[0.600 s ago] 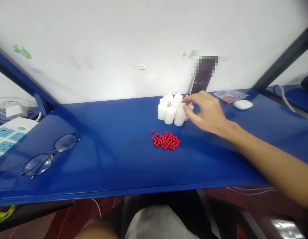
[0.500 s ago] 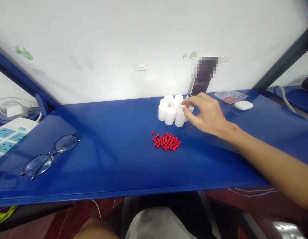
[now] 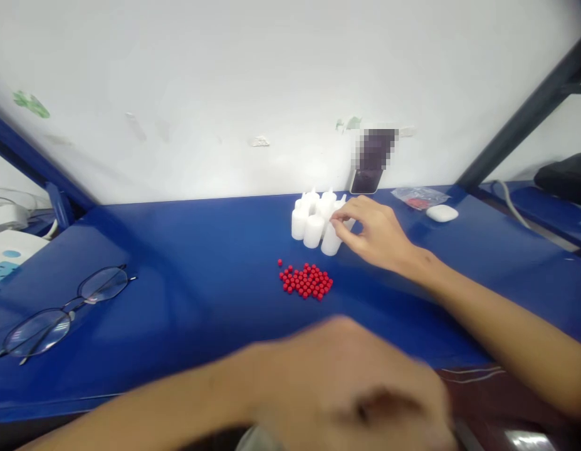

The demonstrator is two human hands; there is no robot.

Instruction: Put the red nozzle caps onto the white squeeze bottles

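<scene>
A cluster of small white plastic bottles (image 3: 311, 220) stands at the back of the blue table (image 3: 187, 275). My right hand (image 3: 372, 233) reaches in from the right, its fingertips pinched on the nearest white bottle (image 3: 331, 240). A heap of small red beads (image 3: 306, 280) lies just in front of the bottles. My left hand (image 3: 351, 388) is close to the camera at the bottom of the view, blurred by motion, so its fingers are hard to read.
A pair of glasses (image 3: 59, 310) lies at the left. A phone (image 3: 370, 163) leans on the white wall behind the bottles. A clear bag with red bits (image 3: 418, 196) and a white case (image 3: 441, 213) sit at the back right. A power strip (image 3: 3, 254) is far left.
My left hand has come up into view at the bottom. My right hand has closed its fingertips on the front bottle. The view has shifted slightly right and down.
</scene>
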